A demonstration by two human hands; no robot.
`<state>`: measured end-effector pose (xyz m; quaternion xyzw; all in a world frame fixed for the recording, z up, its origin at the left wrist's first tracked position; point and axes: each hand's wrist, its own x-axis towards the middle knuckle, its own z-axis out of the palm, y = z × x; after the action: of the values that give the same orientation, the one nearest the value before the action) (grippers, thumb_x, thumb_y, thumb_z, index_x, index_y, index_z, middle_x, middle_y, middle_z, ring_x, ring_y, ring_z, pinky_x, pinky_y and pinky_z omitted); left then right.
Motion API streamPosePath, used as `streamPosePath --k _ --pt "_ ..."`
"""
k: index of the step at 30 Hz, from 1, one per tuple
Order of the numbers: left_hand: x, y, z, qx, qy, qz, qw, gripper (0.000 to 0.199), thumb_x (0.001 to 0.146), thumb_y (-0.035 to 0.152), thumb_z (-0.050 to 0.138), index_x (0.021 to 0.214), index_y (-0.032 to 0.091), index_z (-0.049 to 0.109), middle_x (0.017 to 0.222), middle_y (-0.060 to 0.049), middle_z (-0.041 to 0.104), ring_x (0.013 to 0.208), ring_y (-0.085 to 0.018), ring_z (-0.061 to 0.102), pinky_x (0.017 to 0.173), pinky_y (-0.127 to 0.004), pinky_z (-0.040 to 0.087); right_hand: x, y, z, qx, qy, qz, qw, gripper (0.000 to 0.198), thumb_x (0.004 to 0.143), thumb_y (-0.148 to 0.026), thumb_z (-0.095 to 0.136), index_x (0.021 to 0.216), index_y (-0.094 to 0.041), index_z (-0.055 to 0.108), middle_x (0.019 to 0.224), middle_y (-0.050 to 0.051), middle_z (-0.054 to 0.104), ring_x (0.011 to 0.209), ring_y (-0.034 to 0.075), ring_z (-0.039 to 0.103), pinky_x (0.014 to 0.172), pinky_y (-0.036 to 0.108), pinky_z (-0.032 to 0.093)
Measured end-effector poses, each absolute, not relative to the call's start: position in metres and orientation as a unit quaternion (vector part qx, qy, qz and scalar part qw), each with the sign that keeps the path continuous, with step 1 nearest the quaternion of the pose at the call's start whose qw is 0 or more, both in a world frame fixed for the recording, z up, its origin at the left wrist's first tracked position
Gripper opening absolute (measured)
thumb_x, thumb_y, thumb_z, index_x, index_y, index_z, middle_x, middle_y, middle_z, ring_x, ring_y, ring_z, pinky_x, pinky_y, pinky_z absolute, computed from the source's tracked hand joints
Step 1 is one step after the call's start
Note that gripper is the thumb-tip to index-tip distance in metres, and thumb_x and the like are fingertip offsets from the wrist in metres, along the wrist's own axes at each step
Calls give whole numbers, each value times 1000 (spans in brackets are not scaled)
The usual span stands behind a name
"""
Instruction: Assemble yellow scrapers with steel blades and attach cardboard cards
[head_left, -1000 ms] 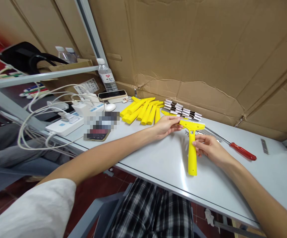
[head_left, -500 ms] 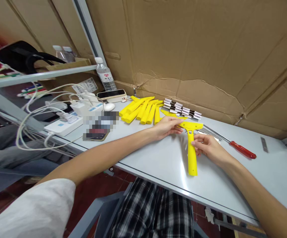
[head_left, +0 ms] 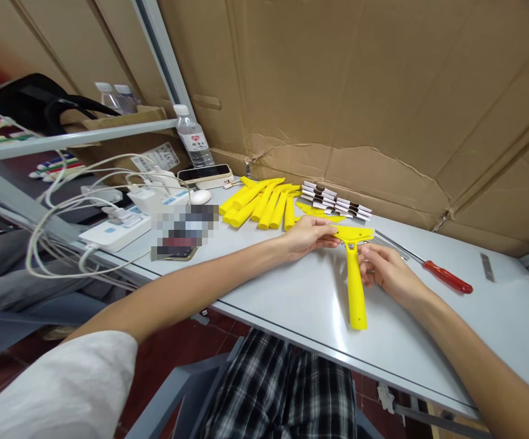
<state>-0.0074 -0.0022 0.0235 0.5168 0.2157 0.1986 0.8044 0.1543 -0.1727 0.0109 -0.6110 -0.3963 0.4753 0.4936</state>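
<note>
A yellow T-shaped scraper handle [head_left: 356, 289] is held above the table, its wide head away from me and its grip toward me. My left hand [head_left: 307, 238] is closed in a pinch on the left end of the head. At the right side of the neck, my right hand [head_left: 390, 271] has its fingers curled against the handle; some fingertips are hidden. Another flat yellow scraper head [head_left: 316, 210] lies just behind. Several more yellow handles [head_left: 259, 204] are grouped to the left. Small dark bits show near the neck, too small to name.
Black-and-white clip-like pieces [head_left: 335, 200] lie in rows by the cardboard wall [head_left: 360, 91]. A red-handled screwdriver [head_left: 447, 276] and a small metal plate [head_left: 487, 267] are at right. Left stand a water bottle [head_left: 194, 139], phones and a power strip [head_left: 118, 231] with tangled cables.
My right hand has slid up from the grip to the neck, its thumb leaving the front face. The scraper handle has tilted slightly, its lower end shifting right and toward me.
</note>
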Motion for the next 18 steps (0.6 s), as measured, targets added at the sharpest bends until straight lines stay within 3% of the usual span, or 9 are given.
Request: streamPosePath --k 5,11,15,18 --pt "-9 -10 19 532 184 172 808 11 95 3 65 91 3 76 93 -15 79 73 -11 76 78 -24 62 155 -172 16 -630 -348 456 523 71 74 -78 78 89 -14 53 70 3 53 60 12 56 48 22 40" --pt "-12 -12 19 537 182 160 808 6 91 2 71 96 2 74 95 -16 78 74 -12 77 79 -24 63 152 -171 21 -635 -325 434 550 71 67 -73 86 90 -14 54 75 2 55 57 9 51 45 21 37" --pt "-12 -13 19 519 183 180 815 36 89 1 72 124 8 67 90 -12 78 73 -14 78 78 -28 64 151 -171 23 -627 -323 435 559 68 64 -65 90 95 -13 58 83 4 59 59 8 53 48 22 41" --pt "-12 -12 18 518 174 189 816 35 91 2 70 125 10 66 90 -11 78 72 -14 78 77 -28 64 151 -171 25 -627 -317 436 563 67 63 -60 92 97 -11 60 85 5 61 60 8 54 51 22 43"
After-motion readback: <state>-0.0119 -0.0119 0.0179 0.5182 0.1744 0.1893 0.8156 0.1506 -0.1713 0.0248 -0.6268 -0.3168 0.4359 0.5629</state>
